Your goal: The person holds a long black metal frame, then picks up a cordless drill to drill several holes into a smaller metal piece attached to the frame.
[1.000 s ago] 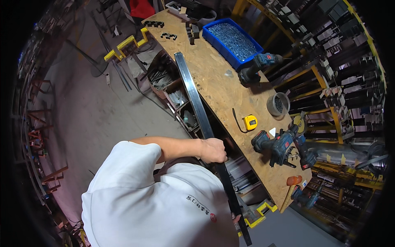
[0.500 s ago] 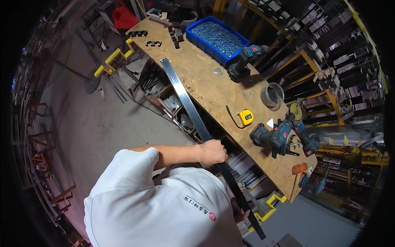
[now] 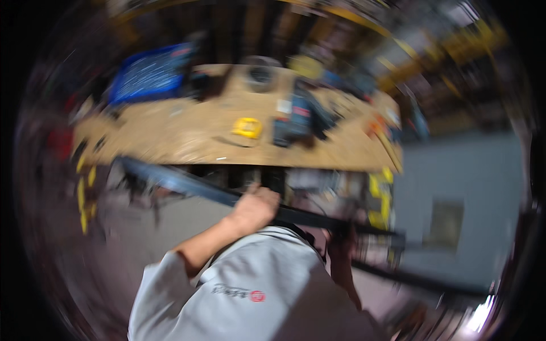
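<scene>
A long, straight metal profile (image 3: 182, 182), dark with a shiny face, lies across in front of my body, its left end close to the workbench's front edge. My left hand (image 3: 257, 209) is closed over it near the middle. Farther along, towards the right end, my right hand (image 3: 341, 241) grips the same profile, shadowed and partly smeared by motion. Beyond it, on the wooden workbench (image 3: 187, 128), are a yellow tape measure (image 3: 247, 127) and a dark cordless drill (image 3: 294, 120). Neither hand touches these tools.
On the bench stand a blue bin (image 3: 149, 75) of small metal pieces and a round clear tub (image 3: 260, 77). A hammer (image 3: 388, 145) lies at its right end. Yellow supports (image 3: 380, 199) stand below. Another dark bar (image 3: 421, 279) shows at lower right. Motion blurs much of the picture.
My view has turned right, so the bench now runs across the picture. The profile has swung from steeply slanted to nearly level, with my left hand still on it.
</scene>
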`<state>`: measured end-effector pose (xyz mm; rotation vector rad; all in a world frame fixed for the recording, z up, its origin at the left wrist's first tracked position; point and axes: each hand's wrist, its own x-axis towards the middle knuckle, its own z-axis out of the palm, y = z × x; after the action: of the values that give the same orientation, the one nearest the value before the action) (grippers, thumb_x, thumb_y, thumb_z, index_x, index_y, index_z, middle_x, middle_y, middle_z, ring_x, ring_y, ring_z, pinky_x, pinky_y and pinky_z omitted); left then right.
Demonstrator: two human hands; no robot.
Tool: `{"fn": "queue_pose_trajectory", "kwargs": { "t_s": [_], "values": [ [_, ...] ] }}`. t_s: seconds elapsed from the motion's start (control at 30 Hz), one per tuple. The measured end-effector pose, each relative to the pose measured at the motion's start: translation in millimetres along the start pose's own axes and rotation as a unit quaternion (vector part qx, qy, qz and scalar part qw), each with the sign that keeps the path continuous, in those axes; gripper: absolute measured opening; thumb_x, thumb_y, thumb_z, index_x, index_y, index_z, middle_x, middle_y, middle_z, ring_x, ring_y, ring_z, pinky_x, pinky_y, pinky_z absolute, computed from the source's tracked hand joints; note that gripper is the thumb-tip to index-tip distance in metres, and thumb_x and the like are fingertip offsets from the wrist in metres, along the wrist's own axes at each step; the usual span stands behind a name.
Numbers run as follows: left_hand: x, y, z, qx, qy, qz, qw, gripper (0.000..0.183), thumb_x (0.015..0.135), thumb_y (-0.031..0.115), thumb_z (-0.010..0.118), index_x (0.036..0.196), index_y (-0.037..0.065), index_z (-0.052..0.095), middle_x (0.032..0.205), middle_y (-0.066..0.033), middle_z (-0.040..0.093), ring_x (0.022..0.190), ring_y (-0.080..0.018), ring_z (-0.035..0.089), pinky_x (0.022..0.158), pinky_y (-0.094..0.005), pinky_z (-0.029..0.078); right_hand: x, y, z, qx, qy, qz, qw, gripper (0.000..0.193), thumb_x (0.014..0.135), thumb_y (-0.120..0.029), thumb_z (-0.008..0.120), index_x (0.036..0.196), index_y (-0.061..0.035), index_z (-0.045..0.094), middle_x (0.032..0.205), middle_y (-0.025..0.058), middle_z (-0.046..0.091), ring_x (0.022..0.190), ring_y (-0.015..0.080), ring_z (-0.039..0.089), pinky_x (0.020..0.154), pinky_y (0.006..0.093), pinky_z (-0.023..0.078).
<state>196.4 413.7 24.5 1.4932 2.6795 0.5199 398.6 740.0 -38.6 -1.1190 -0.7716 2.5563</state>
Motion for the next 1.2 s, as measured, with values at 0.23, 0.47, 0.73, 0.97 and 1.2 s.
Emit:
{"fn": "queue_pose_trajectory", "kwargs": {
  "t_s": [0.23, 0.47, 0.73, 0.97, 1.2],
  "values": [
    [-5.7, -2.6, -12.3, -0.071, -0.108, -0.063, 0.990, 0.067, 0.077, 0.036, 0.082, 0.127, -0.004, 0.061, 0.114, -0.0179, 0.067, 0.109, -0.0348, 0.063, 0.105, -0.0474, 0.047, 30.1, 4.8, 12.5, 0.091, 0.099, 0.111, 0.985, 0.088, 0.096, -0.051, 0.068, 0.160, -0.0022, 0.032, 0.166, 0.0207, 0.033, 0.157, 0.0405, 0.025, 0.128, 0.0634, 0.017],
    [-155.1, -132.5, -39.1, 0.039, 0.428, -0.337, 0.838, 0.034, 0.081, -0.003, 0.074, 0.114, 0.002, 0.069, 0.089, -0.0171, 0.067, 0.079, -0.0338, 0.066, 0.065, -0.0396, 0.055, -11.8, 32.2, 27.9, 0.045, 0.028, -0.019, 0.998, 0.051, 0.103, -0.049, 0.056, 0.126, -0.0064, 0.071, 0.126, 0.0136, 0.073, 0.128, 0.0339, 0.063, 0.124, 0.0636, 0.027],
    [-291.1, -234.6, -71.8, -0.058, 0.434, -0.571, 0.695, 0.037, 0.098, 0.013, 0.065, 0.129, -0.006, 0.063, 0.094, -0.0144, 0.072, 0.086, -0.0239, 0.068, 0.080, -0.0349, 0.053, 25.7, 13.4, -20.4, 0.060, -0.088, 0.041, 0.993, 0.058, 0.103, -0.048, 0.058, 0.143, -0.0063, 0.061, 0.138, 0.0155, 0.067, 0.135, 0.0359, 0.058, 0.125, 0.0614, 0.027],
    [-271.0, -253.8, -68.2, -0.261, 0.518, -0.546, 0.604, 0.028, 0.100, 0.004, 0.066, 0.122, -0.012, 0.067, 0.090, -0.0023, 0.067, 0.075, -0.0077, 0.055, 0.068, -0.0240, 0.046, 29.0, -5.4, -35.1, 0.051, -0.208, 0.076, 0.974, 0.061, 0.104, -0.048, 0.059, 0.151, -0.0084, 0.054, 0.151, 0.0178, 0.058, 0.142, 0.0380, 0.052, 0.122, 0.0622, 0.032],
    [-298.0, -268.8, -70.3, -0.294, 0.484, -0.545, 0.618, 0.032, 0.100, 0.012, 0.070, 0.122, -0.012, 0.071, 0.094, -0.0035, 0.072, 0.079, -0.0087, 0.062, 0.072, -0.0235, 0.050, 39.3, 4.4, -63.2, 0.021, -0.185, 0.063, 0.981, 0.059, 0.105, -0.041, 0.061, 0.153, -0.0085, 0.051, 0.153, 0.0152, 0.056, 0.141, 0.0372, 0.053, 0.120, 0.0572, 0.039]
  ]
}}
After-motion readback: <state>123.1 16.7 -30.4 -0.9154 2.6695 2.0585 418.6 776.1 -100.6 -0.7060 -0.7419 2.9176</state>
